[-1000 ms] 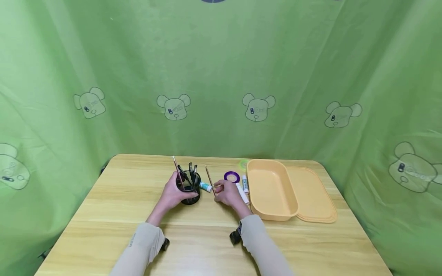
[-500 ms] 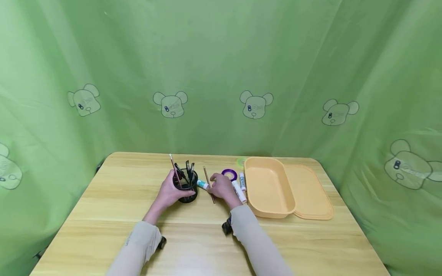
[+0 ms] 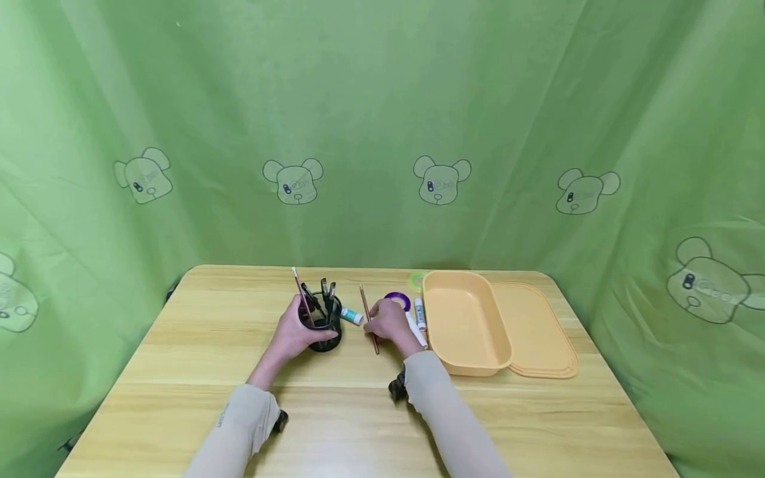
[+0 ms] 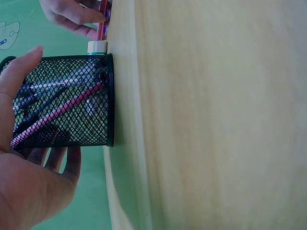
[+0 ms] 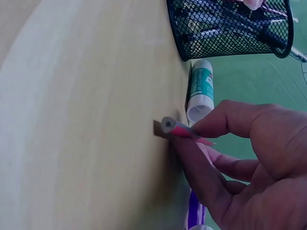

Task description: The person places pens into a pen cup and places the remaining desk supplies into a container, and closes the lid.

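Observation:
My left hand point(image 3: 293, 333) grips a black mesh pen holder point(image 4: 62, 108) around its side, thumb at the front and fingers behind. In the holder stand several black pens point(image 3: 331, 296) and a reddish pencil point(image 3: 302, 295) that leans left past the rim. To the right of the holder, my right hand point(image 3: 388, 320) pinches a second pencil point(image 3: 366, 302) between thumb and fingers, low over the tabletop. In the right wrist view its flat, unsharpened end point(image 5: 169, 124) faces the camera. A white and teal glue stick point(image 3: 352, 316) lies between holder and pencil.
Right of my right hand lie a purple tape roll point(image 3: 402, 300), another glue stick point(image 3: 420, 313) and a white tube point(image 3: 416, 330), partly hidden. Beyond them sit an orange box point(image 3: 469, 369) and its lid point(image 3: 540, 332). A pale green ring point(image 3: 416, 280) lies behind the box.
My right hand dips to the left with the pencil, then comes back slightly right, and its fingers now hold the pencil nearer the middle. My left hand keeps its grip on the pen holder.

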The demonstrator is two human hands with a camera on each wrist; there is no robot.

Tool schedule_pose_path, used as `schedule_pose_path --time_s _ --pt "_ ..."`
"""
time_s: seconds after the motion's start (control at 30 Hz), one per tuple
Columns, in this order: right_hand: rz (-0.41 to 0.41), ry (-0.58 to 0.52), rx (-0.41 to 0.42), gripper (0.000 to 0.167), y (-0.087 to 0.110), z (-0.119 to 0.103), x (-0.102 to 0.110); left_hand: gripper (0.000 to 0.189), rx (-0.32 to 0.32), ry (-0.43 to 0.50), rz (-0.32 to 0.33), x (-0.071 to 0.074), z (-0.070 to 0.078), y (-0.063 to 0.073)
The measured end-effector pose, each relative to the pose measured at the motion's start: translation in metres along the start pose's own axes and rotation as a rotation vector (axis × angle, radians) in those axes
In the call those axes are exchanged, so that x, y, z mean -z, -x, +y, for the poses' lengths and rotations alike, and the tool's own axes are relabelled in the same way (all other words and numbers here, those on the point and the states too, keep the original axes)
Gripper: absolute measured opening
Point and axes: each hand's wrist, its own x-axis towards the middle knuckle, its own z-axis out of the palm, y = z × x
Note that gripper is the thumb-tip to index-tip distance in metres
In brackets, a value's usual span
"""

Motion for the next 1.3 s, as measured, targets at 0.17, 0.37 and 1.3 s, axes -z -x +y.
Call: schedule_pose_path --time_s 0.17,0.37,1.3 --pt "-0.026 -0.188 -0.033 0.024 0.004 0.002 0.003 0.098 0.008 -0.002 0.004 -0.001 0.000 0.001" --pt "-0.018 -0.384 -0.051 0.028 0.004 0.004 0.007 0.099 0.000 -0.003 0.001 -0.002 0.000 0.001" --pt "0.080 -0.844 0.081 0.041 0.007 -0.006 0.025 0.103 0.004 -0.019 -0.003 0.000 0.002 0.002"
